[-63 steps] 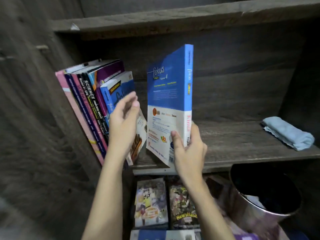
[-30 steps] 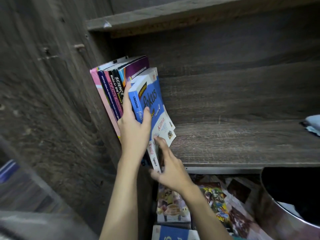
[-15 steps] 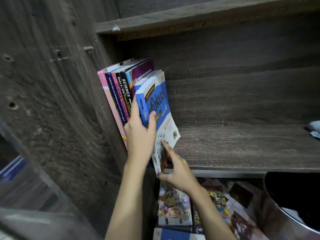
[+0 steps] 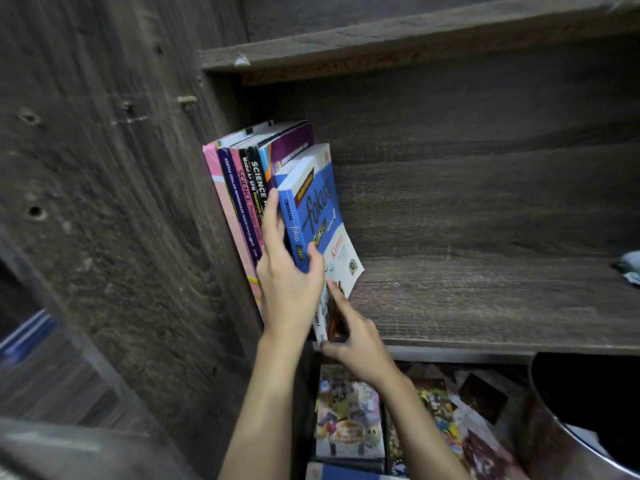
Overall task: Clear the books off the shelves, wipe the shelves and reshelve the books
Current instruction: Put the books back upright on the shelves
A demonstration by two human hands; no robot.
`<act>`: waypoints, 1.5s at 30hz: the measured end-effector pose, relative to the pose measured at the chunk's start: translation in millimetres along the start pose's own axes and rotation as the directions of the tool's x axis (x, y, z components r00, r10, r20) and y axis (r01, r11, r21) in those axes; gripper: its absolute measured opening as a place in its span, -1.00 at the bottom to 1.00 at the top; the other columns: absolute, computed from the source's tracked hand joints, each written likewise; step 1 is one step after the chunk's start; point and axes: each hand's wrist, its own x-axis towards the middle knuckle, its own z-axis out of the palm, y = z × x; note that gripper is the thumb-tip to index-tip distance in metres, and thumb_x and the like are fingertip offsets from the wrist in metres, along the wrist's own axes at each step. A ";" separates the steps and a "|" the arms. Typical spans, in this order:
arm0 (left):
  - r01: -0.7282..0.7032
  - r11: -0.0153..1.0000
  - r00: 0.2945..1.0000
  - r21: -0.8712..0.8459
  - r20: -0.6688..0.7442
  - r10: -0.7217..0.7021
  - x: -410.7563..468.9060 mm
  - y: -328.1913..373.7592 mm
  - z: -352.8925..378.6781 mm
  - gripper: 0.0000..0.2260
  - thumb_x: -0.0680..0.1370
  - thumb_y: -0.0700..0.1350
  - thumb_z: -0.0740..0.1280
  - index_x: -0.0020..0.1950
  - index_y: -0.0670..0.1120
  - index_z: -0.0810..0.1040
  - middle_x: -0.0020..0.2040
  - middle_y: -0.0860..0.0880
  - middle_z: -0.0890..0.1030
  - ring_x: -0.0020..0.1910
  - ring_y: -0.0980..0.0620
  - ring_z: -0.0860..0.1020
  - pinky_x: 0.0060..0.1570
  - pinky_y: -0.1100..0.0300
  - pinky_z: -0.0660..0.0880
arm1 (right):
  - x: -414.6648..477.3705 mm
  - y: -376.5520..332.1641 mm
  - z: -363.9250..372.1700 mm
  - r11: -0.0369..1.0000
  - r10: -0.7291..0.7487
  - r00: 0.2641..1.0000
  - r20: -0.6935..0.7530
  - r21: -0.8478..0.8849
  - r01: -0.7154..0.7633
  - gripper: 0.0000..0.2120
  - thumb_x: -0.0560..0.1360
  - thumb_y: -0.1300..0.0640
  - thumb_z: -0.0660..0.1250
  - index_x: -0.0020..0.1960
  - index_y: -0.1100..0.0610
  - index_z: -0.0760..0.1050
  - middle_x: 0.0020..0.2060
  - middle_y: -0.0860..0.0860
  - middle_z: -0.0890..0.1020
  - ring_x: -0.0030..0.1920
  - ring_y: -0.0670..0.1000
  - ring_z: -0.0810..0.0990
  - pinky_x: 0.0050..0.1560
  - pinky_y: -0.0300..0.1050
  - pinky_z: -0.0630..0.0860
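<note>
A row of books [image 4: 242, 202] leans left against the side wall of the dark wooden shelf [image 4: 485, 299]. The rightmost is a blue and white "fokus" book [image 4: 317, 209]. My left hand [image 4: 287, 282] grips its spine, fingers on one side and thumb on the cover. My right hand [image 4: 349, 334] is lower, at the shelf's front edge, with its straight index finger pressing the bottom corner of that book. A light blue cloth [image 4: 630, 268] shows at the shelf's far right edge.
An upper shelf board [image 4: 415, 39] runs overhead. Below the shelf, several colourful comics [image 4: 349, 424] lie in a lower compartment. A shiny metal bin [image 4: 588, 417] stands at the lower right. The right part of the shelf board is bare wood.
The blue fokus book went from upright in my right hand to leaning against the row. My left hand now grips its spine; my right hand dropped to its bottom corner.
</note>
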 end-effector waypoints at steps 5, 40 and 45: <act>-0.069 0.997 0.997 0.043 -0.022 0.070 1.9 -6.5 1.0 -0.27 0.46 -0.26 0.32 0.50 0.17 0.07 0.42 -0.05 0.35 0.39 0.03 0.36 0.19 -0.10 0.49 | 3.9 3.4 1.9 1.000 -0.019 1.000 0.014 -0.022 0.020 -0.03 0.36 0.28 0.41 0.48 -0.31 -0.08 0.49 -0.15 0.21 0.48 -0.14 0.17 0.46 -0.16 0.21; -0.340 0.674 0.915 0.656 0.067 0.397 -51.7 -88.0 18.8 -0.61 0.57 -0.02 0.20 0.40 -0.03 0.32 0.41 0.09 0.30 0.22 0.05 0.37 0.17 0.09 0.27 | 131.7 21.7 -35.1 0.558 0.570 0.819 0.061 0.703 -0.440 -0.82 0.57 0.33 0.15 -0.12 0.19 0.49 -0.26 0.04 0.58 -0.32 -0.09 0.54 -0.44 -0.30 0.46; -0.267 0.687 0.933 0.676 0.003 0.360 -48.7 -89.6 27.7 -0.60 0.52 -0.04 0.31 0.35 0.02 0.38 0.35 0.10 0.34 0.17 0.02 0.37 0.12 0.03 0.26 | 141.6 26.8 -30.6 0.632 0.541 0.836 0.095 0.610 -0.478 -0.79 0.60 0.25 0.11 0.13 0.16 0.48 -0.20 0.02 0.58 -0.22 -0.06 0.52 -0.28 -0.19 0.41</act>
